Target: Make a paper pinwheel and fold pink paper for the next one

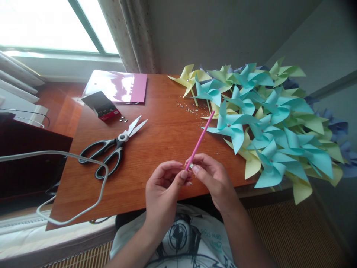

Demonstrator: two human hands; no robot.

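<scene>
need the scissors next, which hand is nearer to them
Left. The left hand sits just right of the scissors on the table; the right hand is farther right, beyond the left, both pinching the pink stick.

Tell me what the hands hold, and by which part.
Both hands, left and right, pinch a pink stick by its near end.

We see matt paper pinwheels point(262, 123) on a glossy wooden table point(156, 149), a smooth plastic pink stick point(199, 140), and scissors point(113, 147) with shiny metal blades and black plastic handles.
</scene>
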